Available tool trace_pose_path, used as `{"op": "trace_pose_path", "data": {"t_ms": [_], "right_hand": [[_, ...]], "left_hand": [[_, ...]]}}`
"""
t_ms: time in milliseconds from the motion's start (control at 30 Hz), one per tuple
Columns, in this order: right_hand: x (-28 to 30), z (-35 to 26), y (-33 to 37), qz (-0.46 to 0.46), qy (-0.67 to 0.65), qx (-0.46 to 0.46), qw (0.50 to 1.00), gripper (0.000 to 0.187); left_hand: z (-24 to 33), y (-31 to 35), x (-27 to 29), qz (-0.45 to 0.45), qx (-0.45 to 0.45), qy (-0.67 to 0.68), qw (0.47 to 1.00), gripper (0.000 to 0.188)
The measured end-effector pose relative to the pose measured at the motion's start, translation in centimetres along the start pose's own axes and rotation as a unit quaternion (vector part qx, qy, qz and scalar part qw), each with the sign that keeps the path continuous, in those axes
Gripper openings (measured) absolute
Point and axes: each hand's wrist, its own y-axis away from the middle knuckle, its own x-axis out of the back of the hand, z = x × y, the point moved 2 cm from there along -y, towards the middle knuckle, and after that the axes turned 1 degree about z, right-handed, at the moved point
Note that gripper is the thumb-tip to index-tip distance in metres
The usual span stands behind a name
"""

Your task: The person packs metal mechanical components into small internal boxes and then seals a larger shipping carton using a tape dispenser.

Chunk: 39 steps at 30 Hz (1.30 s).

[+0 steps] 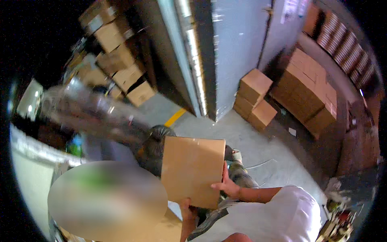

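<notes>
A plain brown cardboard box point(192, 167) is held up in front of me, its broad face toward the view. How deep it is I cannot tell. My right hand point(229, 184) grips its right edge, the thumb lying across the face. Under its lower left side, my left hand point(188, 209) holds the bottom edge, with part of the fingers hidden. More brown cardboard point(171, 226) lies beside the left forearm at the lower edge. A dark, shiny plastic-like bundle point(155, 143) is just beyond the box's upper left corner.
Several cartons point(121, 60) are piled at the far left. Smaller boxes point(254, 97) stand against a grey wall point(238, 48), with a large carton stack point(306, 92) to their right. A yellow line point(175, 117) crosses the grey floor. A blurred oval hides the lower left.
</notes>
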Motion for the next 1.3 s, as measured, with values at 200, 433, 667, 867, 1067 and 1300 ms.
{"op": "trace_pose_path", "data": {"t_ms": [200, 433, 667, 867, 1067, 1300], "right_hand": [[23.1, -6.9, -2.3, 0.191, -0.143, 0.095, 0.966, 0.096], [52.7, -6.1, -7.1, 0.386, -0.232, 0.112, 0.886, 0.082], [77.7, -1.9, -16.0, 0.456, -0.168, 0.162, 0.859, 0.090], [94.2, 2.7, -23.3, 0.434, -0.084, 0.043, 0.896, 0.075], [85.3, -1.6, -29.4, 0.601, -0.015, -0.053, 0.797, 0.071], [75.6, 9.8, -23.2, 0.280, 0.494, -0.285, 0.772, 0.043]], "left_hand": [[0.5, -8.7, -28.6, -0.176, 0.116, -0.122, 0.970, 0.061], [-15.7, -16.9, -40.1, -0.076, 0.473, -0.213, 0.852, 0.073], [-23.7, -21.2, -43.0, -0.009, 0.514, -0.342, 0.787, 0.065], [-28.2, -25.9, -45.6, -0.035, 0.504, -0.420, 0.754, 0.058], [-25.0, -26.7, -44.6, -0.039, 0.438, -0.465, 0.769, 0.051], [-21.4, -22.4, -41.4, -0.123, 0.353, -0.497, 0.783, 0.045]]}}
